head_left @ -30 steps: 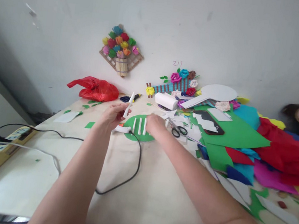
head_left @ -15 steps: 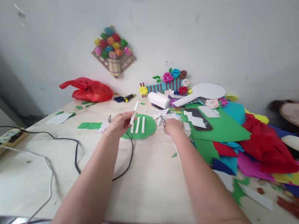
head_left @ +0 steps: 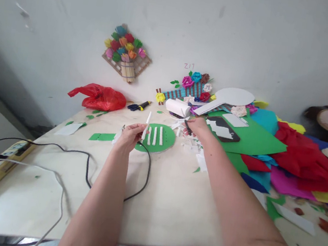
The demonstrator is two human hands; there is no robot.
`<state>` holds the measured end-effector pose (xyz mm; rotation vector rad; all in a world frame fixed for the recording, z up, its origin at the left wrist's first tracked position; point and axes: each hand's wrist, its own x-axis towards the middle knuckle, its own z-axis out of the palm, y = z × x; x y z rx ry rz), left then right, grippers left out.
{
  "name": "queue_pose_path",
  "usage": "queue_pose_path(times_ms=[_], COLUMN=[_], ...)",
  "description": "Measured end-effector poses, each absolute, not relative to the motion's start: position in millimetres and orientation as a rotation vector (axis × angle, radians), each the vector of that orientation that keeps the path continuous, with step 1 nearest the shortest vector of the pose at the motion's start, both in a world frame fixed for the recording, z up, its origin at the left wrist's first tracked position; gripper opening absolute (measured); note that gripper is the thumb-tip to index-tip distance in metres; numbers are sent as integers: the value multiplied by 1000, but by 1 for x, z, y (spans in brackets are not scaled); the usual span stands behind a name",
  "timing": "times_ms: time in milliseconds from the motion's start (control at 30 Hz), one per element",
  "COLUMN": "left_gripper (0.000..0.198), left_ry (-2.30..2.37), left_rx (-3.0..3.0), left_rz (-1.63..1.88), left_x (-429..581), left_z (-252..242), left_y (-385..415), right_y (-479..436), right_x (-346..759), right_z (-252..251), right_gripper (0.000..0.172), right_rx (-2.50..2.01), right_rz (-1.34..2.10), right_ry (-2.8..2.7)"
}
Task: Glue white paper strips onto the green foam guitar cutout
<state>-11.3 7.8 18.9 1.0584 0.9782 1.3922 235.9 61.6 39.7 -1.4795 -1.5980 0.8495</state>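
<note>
In the head view my left hand [head_left: 132, 134] pinches a slim white paper roll [head_left: 148, 120], which points upward. Beneath and beside it lies a green paddle-shaped cutout [head_left: 167, 137], with three similar white strips [head_left: 155, 135] side by side on its round end. My right hand [head_left: 196, 127] is closed round a small dark-handled tool, apparently scissors [head_left: 187, 127], its thin tips pointing up and away. Under that hand spreads a heap of white paper scraps [head_left: 193, 145].
A black cable [head_left: 149, 165] loops past my left hand from a power strip [head_left: 10, 154]. Behind are a red plastic bag [head_left: 100, 97], pliers-like tools [head_left: 138, 106] and a white roll [head_left: 177, 107]. Coloured sheets [head_left: 259, 140] and a dark tray-like phone shape [head_left: 226, 132] crowd the right.
My right hand has risen from the paper scraps, and the dark-handled scissors now show in it. My left hand still holds the white roll upright. The view has shifted slightly.
</note>
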Motion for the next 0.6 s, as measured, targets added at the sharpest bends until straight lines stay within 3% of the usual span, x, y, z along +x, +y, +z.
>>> queue_pose_path(times_ms=[100, 300, 600], left_gripper=[26, 29, 28], left_ry=[1056, 1356, 1776], left_rx=[1165, 1432, 1902], left_rz=[1399, 1397, 1364], left_x=[-15, -18, -19], left_z=[15, 10, 4], left_y=[9, 8, 10], right_y=[54, 46, 41], right_x=[222, 211, 213], right_z=[36, 28, 23], right_gripper=[18, 37, 35], right_rx=[-1303, -1039, -1004], right_rz=[1168, 1457, 1446], right_ry=[-1394, -1623, -1965])
